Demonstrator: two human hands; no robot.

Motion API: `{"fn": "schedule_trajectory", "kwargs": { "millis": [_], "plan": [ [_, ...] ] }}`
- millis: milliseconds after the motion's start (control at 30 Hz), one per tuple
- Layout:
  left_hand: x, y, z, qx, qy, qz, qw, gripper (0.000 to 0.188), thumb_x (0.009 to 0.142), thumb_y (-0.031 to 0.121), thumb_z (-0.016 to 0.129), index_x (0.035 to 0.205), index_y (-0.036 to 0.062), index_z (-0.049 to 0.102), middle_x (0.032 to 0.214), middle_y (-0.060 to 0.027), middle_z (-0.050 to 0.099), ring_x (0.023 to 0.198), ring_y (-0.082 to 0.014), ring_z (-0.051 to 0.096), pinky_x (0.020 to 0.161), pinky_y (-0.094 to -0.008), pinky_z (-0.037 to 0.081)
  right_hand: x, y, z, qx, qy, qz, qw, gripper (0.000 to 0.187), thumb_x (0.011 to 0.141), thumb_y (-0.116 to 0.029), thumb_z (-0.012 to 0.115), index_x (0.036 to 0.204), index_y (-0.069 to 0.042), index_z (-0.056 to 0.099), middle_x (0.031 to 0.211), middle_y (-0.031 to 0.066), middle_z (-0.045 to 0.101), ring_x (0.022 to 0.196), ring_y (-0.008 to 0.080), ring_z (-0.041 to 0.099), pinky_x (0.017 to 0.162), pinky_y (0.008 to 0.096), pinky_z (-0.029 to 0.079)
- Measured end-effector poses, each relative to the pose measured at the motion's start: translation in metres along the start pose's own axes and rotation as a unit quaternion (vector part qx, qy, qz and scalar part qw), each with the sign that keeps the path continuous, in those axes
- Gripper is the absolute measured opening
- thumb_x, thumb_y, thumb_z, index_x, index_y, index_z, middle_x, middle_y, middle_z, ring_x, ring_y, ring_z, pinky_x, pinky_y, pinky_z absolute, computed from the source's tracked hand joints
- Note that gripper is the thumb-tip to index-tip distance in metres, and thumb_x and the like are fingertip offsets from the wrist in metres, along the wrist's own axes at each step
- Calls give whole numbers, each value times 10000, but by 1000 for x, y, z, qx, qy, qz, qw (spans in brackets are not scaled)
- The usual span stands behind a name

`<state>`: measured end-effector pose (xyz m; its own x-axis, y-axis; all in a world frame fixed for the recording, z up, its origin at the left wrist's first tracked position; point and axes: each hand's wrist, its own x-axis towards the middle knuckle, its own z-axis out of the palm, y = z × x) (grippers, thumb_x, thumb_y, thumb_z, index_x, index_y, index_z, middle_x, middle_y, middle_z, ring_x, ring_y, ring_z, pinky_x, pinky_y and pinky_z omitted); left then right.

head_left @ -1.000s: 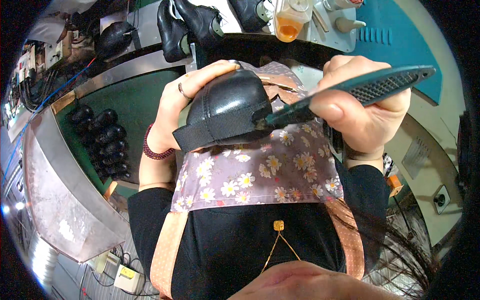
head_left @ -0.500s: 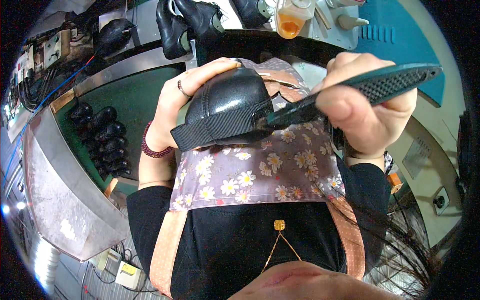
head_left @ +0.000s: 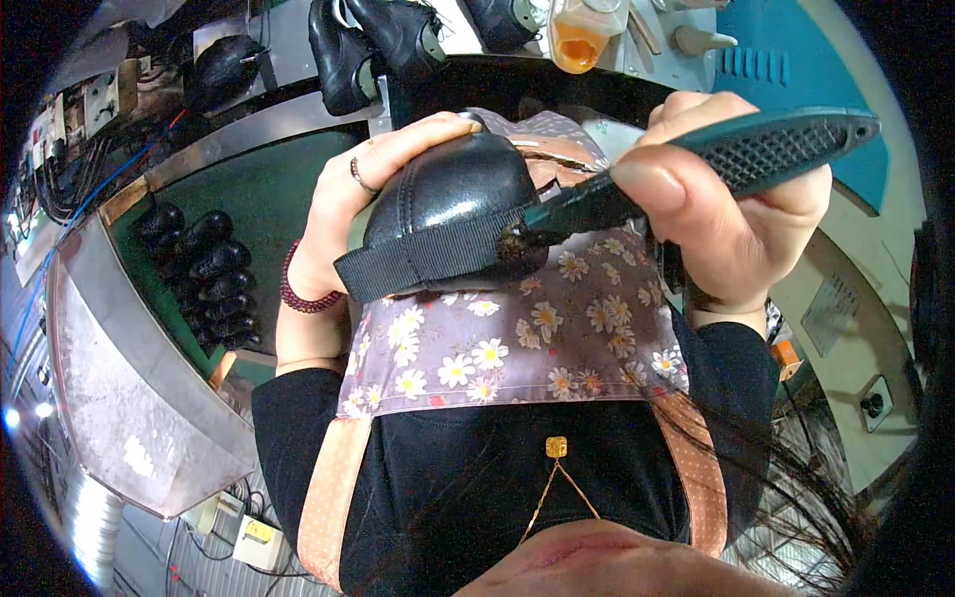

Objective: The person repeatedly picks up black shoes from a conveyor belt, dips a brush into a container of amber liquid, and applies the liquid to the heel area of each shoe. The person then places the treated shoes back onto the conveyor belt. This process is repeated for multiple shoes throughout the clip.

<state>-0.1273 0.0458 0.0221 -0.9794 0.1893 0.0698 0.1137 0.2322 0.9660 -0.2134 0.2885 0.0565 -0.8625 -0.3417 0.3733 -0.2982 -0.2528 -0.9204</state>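
My left hand (head_left: 348,184), with a ring and a beaded bracelet, is wrapped round a glossy black leather shoe upper (head_left: 453,194) from its left side. A ribbed black band (head_left: 423,257) runs across the near edge of the upper. In my right hand (head_left: 721,194) is a brush (head_left: 786,149) with a dark green handle and a crosshatched grip, held between thumb and fingers. Its dark working end touches the right end of the band. The bristles are too small and dark to make out fully.
Black shoes (head_left: 383,45) stand on the bench at the far side, beside an orange-stained plastic container (head_left: 580,45) and a nozzle bottle (head_left: 701,42). Several black rounded shoe pieces (head_left: 214,269) lie in the green-lined bin (head_left: 288,189) at left. A metal machine housing (head_left: 139,398) sits nearer.
The brush's working end has shifted slightly left along the band, and its handle has tilted a little. The shoe upper has moved marginally left, still in my left hand.
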Motion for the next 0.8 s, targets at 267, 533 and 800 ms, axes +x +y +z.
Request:
{"fn": "schedule_trajectory", "kwargs": {
  "millis": [267,533,800],
  "plan": [
    [0,12,-1,-48,-15,-70,996,501,751,202,712,1187,-14,594,1158,-174,640,1014,-295,649,862,-338,496,17,-20,7,-106,-15,67,992,151,740,-65,744,735,61,661,699,114,637,512,132,493,456,242,340],
    [-8,7,3,-76,56,-37,995,489,760,141,711,1201,-27,585,1174,-172,636,1053,-254,637,918,-325,482,13,-26,13,-17,-14,99,995,190,806,-122,708,765,36,612,618,68,563,440,83,416,432,206,315],
    [-5,13,7,-148,96,-69,982,456,769,68,695,1194,-48,580,1172,-179,633,1084,-251,619,973,-342,466,2,-26,4,-16,57,127,990,225,839,-177,694,778,27,618,642,61,556,467,63,405,433,211,279]
  ]
}}
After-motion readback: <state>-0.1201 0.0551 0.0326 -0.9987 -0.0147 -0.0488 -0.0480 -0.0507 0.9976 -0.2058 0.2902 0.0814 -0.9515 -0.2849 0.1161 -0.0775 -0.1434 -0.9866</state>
